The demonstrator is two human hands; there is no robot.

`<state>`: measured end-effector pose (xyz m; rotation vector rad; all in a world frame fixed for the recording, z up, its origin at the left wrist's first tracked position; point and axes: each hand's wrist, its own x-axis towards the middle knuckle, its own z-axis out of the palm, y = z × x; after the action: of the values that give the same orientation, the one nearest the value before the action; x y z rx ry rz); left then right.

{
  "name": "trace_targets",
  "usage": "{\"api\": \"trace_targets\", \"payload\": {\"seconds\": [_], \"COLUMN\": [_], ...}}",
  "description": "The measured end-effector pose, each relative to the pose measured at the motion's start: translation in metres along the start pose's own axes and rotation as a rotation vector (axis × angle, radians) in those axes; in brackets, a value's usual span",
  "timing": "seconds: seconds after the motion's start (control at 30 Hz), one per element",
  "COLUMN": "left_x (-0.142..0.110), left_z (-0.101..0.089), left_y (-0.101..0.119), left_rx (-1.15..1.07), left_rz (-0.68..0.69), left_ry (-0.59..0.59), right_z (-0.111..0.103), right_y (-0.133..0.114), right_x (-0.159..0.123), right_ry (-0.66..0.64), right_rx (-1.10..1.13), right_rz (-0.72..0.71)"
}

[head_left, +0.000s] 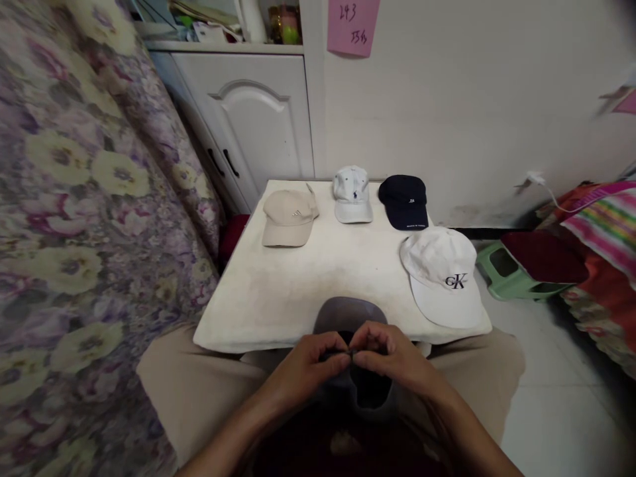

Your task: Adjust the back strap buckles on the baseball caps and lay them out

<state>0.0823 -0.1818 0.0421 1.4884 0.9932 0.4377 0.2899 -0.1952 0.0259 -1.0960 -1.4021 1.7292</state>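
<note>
the person's left hand (317,358) and right hand (392,358) nearly touch, fingers pinching at the rear of the dark grey, curved-brimmed fabric cap (348,313), which sits brim-outward at the near edge of the cream cloth-covered table (308,291).

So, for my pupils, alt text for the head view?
A person's left hand and right hand pinch at a dark grey brimmed cap. On a cream cloth-covered table sit a beige cap, a pale cap with a dark emblem, a navy cap and a white cap lettered in black.
</note>
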Motion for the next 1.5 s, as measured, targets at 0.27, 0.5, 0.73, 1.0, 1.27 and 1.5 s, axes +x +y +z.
{"api": "trace_targets", "payload": {"seconds": [0.27,0.5,0.73,1.0,1.27,1.5], "left_x": [-0.001,0.004,0.01,0.015,0.015,0.015], "left_z": [-0.016,-0.02,-0.016,-0.016,-0.02,-0.025], "left_y": [0.018,0.017,0.012,0.009,0.003,0.005], "left_rx": [0.148,0.169,0.092,0.035,-0.048,0.022], "left_rz": [-0.015,-0.012,0.007,0.049,-0.036,-0.019], "left_ry": [-0.1,-0.061,-0.071,-0.117,-0.173,-0.223], "right_z": [-0.005,-0.003,-0.001,-0.009,-0.008,-0.011], "right_y": [-0.002,-0.002,0.001,-0.004,0.002,0.0], "right_x": [0.001,0.003,0.003,-0.001,0.004,0.003], "right_ry": [-0.057,0.032,0.103,-0.049,-0.007,-0.046], "right_rx": [-0.093,-0.18,-0.159,-0.056,-0.04,0.052], "right_rz": [0.05,0.009,-0.026,0.005,0.001,0.002]}}
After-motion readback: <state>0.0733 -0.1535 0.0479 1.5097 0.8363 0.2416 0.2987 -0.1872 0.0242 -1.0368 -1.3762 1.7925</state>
